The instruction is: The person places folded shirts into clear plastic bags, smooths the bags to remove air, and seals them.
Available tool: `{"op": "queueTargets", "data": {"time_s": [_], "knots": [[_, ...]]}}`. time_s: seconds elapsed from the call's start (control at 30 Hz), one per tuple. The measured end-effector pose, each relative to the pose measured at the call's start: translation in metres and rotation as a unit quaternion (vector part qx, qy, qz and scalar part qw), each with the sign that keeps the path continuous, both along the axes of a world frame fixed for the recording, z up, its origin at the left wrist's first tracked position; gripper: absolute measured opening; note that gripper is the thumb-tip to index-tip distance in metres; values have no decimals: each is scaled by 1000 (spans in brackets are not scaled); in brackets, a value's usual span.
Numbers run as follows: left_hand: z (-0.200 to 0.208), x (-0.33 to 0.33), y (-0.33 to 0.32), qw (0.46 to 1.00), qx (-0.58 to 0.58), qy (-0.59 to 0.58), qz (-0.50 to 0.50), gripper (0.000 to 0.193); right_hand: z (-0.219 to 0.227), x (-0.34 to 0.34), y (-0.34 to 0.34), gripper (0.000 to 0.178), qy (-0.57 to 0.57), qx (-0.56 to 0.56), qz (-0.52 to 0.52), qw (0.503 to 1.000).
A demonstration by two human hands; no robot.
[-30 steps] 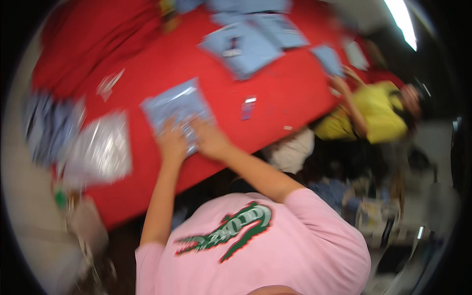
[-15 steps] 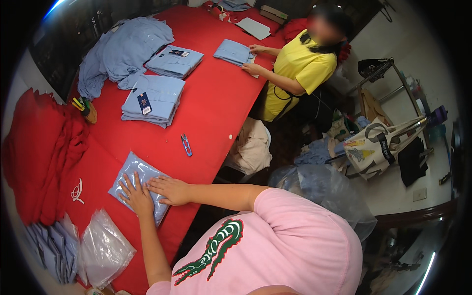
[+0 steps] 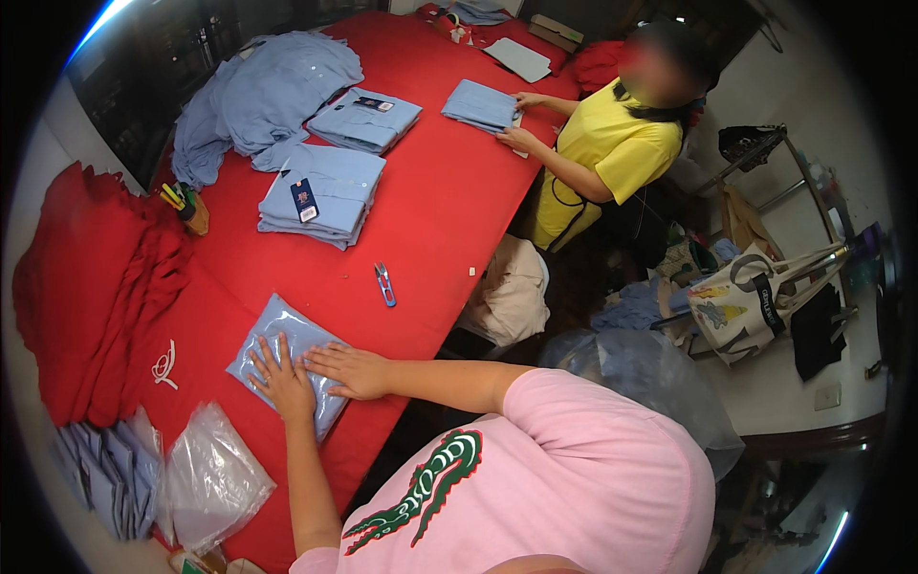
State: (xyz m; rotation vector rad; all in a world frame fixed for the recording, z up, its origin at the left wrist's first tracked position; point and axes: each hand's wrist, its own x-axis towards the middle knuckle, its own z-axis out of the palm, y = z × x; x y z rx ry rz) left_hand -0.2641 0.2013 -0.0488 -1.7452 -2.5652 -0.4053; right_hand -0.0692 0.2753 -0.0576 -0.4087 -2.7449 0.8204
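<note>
Both hands press flat on a plastic-bagged light-blue garment (image 3: pixel 287 316) at the near edge of the red-covered table (image 3: pixel 421 201).

The left hand (image 3: pixel 284 383) lies palm down with its fingers spread, and the right hand (image 3: pixel 346 370) rests just beside it, fingers extended; neither grips anything. Beyond the packet lie blue-handled thread snips (image 3: pixel 385 286), and farther up, two stacks of folded blue shirts (image 3: pixel 325 196) with dark tags on top, next to a loose heap of blue shirts (image 3: pixel 277 91). To the left are a white looped strip (image 3: pixel 164 365), clear plastic bags (image 3: pixel 215 478), and a pile of red fabric (image 3: pixel 96 287). Across the table, a co-worker in yellow (image 3: pixel 612 143) handles a folded blue garment (image 3: pixel 476 103).
</note>
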Motion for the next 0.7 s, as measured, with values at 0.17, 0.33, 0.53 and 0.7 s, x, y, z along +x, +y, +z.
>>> {"op": "queueTargets", "data": {"time_s": [0.17, 0.33, 0.53, 0.7], "knots": [[7, 0, 5, 999, -28, -44, -3, 61, -13, 0, 4, 84, 5, 18, 1, 1000], [16, -25, -15, 984, -16, -173, 36, 68, 12, 6, 10, 102, -28, 26, 65, 997], [-46, 23, -87, 823, 266, -423, 271, 73, 14, 20, 13, 94, -42, 199, 157, 967], [-14, 50, -96, 652, 212, -640, 347, 40, 15, 21, 5, 86, -38, 228, 171, 958]]}}
